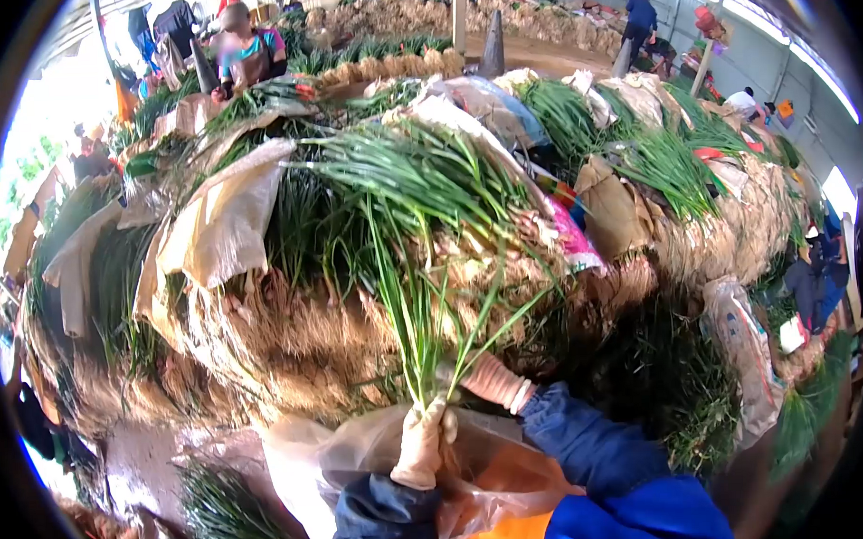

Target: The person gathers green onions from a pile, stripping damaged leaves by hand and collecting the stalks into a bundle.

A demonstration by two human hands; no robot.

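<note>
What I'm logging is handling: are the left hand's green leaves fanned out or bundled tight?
Fanned out: above the left hand, the green leaves splay apart with gaps between.

Left fingers [425, 426] around green stalks [417, 351], right fingers [480, 373] beside.

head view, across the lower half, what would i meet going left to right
Dark green long-leaved bundle, pale-gloved left hand, pale-gloved right hand, dark green leafy heap, white printed plastic sack.

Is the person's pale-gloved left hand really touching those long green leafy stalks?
Touching: the head view shows the pale-gloved left hand closed around the lower part of the long green leafy stalks.
</note>
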